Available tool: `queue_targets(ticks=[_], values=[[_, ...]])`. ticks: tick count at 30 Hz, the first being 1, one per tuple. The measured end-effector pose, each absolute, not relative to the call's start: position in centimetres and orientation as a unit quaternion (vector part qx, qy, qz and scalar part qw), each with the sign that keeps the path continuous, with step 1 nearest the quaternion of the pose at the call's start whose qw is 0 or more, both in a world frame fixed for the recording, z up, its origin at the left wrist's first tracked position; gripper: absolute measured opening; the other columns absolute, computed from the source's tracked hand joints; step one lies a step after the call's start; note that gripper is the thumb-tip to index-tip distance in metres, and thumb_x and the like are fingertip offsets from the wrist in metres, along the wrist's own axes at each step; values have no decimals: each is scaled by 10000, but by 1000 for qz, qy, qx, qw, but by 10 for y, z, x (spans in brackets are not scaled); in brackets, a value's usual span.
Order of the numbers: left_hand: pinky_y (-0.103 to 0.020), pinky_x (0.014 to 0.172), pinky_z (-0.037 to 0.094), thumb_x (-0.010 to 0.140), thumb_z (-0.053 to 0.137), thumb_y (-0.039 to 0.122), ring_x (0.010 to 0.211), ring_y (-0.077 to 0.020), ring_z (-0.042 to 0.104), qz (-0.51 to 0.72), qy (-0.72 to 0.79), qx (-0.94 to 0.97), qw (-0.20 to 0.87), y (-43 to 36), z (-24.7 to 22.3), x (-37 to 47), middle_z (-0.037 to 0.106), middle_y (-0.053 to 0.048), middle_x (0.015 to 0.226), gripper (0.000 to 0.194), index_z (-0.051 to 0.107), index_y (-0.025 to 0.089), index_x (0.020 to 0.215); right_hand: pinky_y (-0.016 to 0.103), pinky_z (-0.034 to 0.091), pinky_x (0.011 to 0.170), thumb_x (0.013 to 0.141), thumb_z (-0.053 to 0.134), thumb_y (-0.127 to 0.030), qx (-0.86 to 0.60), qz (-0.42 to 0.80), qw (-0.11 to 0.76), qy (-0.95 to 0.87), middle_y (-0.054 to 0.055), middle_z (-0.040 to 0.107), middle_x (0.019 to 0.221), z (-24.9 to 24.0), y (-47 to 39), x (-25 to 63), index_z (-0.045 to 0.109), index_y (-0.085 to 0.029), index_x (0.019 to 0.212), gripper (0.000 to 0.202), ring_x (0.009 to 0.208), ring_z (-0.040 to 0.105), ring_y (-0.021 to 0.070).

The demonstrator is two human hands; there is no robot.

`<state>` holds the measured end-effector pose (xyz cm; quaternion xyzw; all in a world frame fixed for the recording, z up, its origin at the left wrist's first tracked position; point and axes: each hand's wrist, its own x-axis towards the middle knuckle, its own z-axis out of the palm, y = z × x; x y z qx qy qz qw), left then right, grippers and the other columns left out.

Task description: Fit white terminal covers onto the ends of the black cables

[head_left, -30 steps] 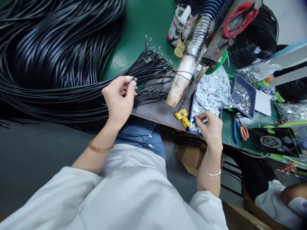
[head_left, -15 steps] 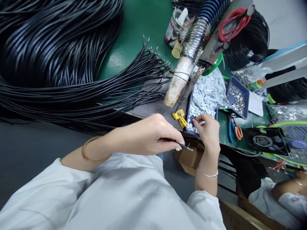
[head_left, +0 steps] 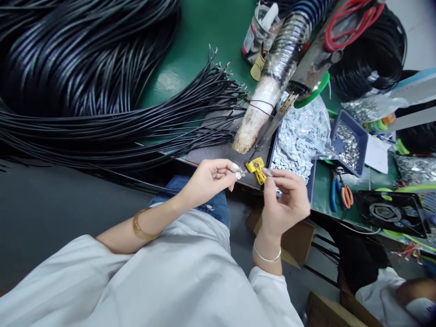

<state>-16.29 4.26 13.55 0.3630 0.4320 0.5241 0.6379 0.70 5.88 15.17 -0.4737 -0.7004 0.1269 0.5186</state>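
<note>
My left hand is closed in a pinch around the end of a black cable. Thin stripped wire ends stick out past its fingertips; the rest of that cable is hidden by the hand. To the right, my right hand pinches a small silvery piece between thumb and forefinger. The two hands face each other a short gap apart, near the bench's front edge. Just behind that gap lies a yellow clip. A blue tray of small whitish flat pieces sits behind my right hand.
A thick bundle of black cables covers the bench's left side. A wrapped hose hangs over the middle. Rightward are a tray of metal parts, pliers, a fan and a co-worker's sleeve.
My right hand has come away from the tray of whitish pieces with a small silvery piece. My left hand has turned and moved up, bringing the cable end towards it.
</note>
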Motion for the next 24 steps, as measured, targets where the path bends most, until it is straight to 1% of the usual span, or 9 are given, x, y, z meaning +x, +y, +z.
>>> queue_targets(ticks=[4,7,11,16,18,21,23,24], values=[[-183,559,455,747,743,236,540,-72,549,518,430,372,639,44,140,-163,605,25,589,145,648,127,749,320,611,716,849,678,-177,-455,277,494,-687,28,705,926,142,54,-4,697,-223,858,51,859,696,154],[-189,562,448,740,761,253,545,-78,537,503,425,382,649,43,141,-163,600,22,583,164,661,124,743,291,615,713,857,671,-182,-446,346,476,-674,30,710,958,137,56,-3,711,-232,890,72,883,697,145],[-182,548,420,763,748,262,543,-72,510,480,422,404,654,43,141,-164,587,19,570,167,668,118,739,290,611,737,855,668,-157,-431,350,482,-677,27,715,969,135,56,0,721,-246,911,118,890,694,142],[-179,519,403,773,736,299,525,-71,488,460,422,419,659,44,142,-165,558,18,553,213,651,119,698,377,610,841,856,669,-173,-433,308,472,-703,37,720,976,136,52,3,715,-241,908,97,898,694,167],[-177,511,401,770,734,286,516,-70,483,458,417,422,662,43,141,-167,549,21,542,196,658,119,699,377,610,844,860,664,-184,-434,313,469,-703,42,720,984,136,53,4,710,-236,904,82,907,695,170],[-179,502,402,771,722,261,520,-71,489,453,389,446,667,42,139,-169,584,6,571,154,705,112,739,336,618,806,866,661,-208,-410,392,462,-682,40,717,1001,135,56,5,705,-230,876,49,909,703,160],[-189,531,432,754,728,236,557,-84,523,446,372,477,659,41,139,-169,626,-16,609,133,726,106,731,332,623,809,863,669,-225,-379,463,446,-666,35,717,1009,134,58,5,703,-227,847,38,909,710,157],[-195,556,451,747,727,222,582,-92,542,450,373,487,649,40,140,-169,642,-25,629,123,726,103,714,341,624,822,861,671,-229,-372,479,444,-660,34,717,1004,133,59,5,706,-226,839,41,915,711,160]])
